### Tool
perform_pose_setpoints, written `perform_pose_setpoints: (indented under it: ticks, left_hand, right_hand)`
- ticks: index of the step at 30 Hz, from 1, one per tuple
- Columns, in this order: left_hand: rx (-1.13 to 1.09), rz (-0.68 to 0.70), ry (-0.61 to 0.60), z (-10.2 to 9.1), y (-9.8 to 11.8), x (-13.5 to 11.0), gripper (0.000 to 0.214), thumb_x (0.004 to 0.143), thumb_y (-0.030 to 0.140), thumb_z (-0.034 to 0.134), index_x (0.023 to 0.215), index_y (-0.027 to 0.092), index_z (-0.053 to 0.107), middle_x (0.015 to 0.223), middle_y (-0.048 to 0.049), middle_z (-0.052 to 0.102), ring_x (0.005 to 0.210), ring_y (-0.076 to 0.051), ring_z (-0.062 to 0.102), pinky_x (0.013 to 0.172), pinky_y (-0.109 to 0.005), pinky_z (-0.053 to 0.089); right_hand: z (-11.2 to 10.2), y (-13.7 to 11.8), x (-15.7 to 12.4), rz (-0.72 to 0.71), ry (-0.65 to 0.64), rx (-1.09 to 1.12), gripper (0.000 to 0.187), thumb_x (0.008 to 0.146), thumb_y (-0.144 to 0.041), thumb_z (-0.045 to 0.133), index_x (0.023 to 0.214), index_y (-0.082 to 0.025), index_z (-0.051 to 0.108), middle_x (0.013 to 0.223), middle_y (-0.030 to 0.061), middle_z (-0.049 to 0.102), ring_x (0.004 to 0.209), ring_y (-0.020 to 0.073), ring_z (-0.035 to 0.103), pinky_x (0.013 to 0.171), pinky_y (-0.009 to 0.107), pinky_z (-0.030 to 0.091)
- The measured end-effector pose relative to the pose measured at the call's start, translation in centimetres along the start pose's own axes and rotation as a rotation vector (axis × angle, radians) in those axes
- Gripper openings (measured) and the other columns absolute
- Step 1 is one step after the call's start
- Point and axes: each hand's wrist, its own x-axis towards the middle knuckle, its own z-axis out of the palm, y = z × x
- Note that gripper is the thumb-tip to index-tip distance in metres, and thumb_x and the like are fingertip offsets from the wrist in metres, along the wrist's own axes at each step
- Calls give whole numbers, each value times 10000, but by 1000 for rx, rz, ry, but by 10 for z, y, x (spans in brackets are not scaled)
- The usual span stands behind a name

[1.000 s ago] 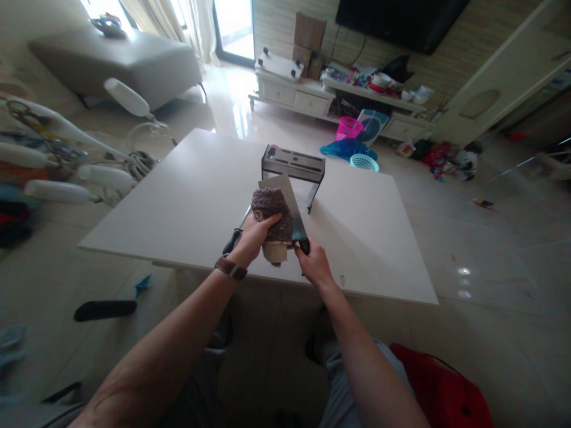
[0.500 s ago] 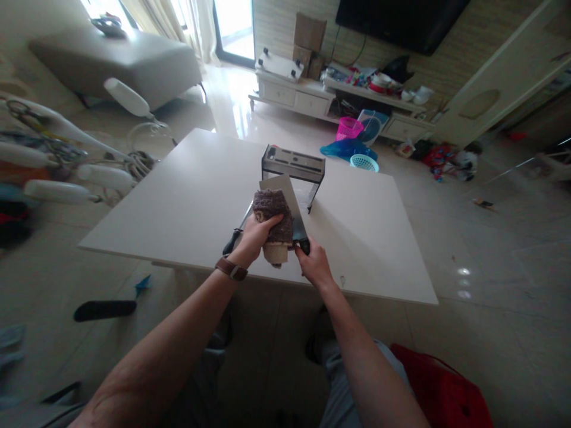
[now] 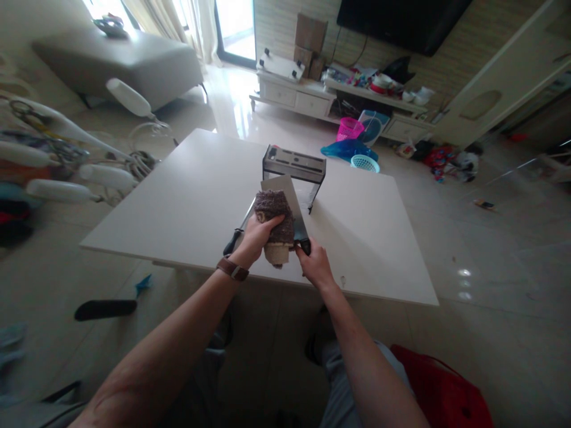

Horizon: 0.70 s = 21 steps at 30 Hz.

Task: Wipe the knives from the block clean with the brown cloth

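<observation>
My left hand (image 3: 257, 235) is closed around a folded brown cloth (image 3: 276, 205) with a beige underside, pressed over the face of a broad cleaver (image 3: 294, 208). My right hand (image 3: 315, 261) grips the cleaver's black handle (image 3: 305, 245), and the wide grey blade points away from me. Under my left wrist, a honing rod or knife with a black handle (image 3: 232, 242) lies on the white table (image 3: 178, 196); its far part is hidden by the cloth. Just beyond the blade stands a knife block (image 3: 294, 163) with a slotted top and clear sides.
A small clear object (image 3: 343, 280) lies near the table's front edge. White chandelier-like lamp arms (image 3: 84, 190) stand left of the table. Past the table are a pink basket (image 3: 350, 128), a blue basket (image 3: 364, 163) and a TV cabinet (image 3: 294, 95). A red bag (image 3: 441, 386) is at lower right.
Almost nothing differs. The whole view has shifted very slightly, while both hands, the cloth and the cleaver keep their positions relative to each other.
</observation>
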Motion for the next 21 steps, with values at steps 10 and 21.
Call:
perform_pose_setpoints:
  ticks: [10, 21]
  left_hand:
    - [16, 17, -7, -1, -2, 1, 531, 638, 343, 886, 1098, 138, 719, 1168, -148, 748, 1025, -287, 728, 959, -451, 586]
    - [10, 9, 2, -2, -2, 1, 536, 629, 333, 895, 1099, 146, 717, 1149, -136, 753, 1015, -292, 729, 959, -460, 588]
  right_hand:
    - [0, 1, 0, 18, -12, 0, 241, 910, -439, 573, 930, -207, 633, 646, -1, 605, 547, 166, 570, 510, 247, 415]
    - [1, 0, 0, 25, -10, -7, 227, 905, -424, 575, 946, -212, 645, 637, 6, 621, 567, 185, 600, 522, 258, 436]
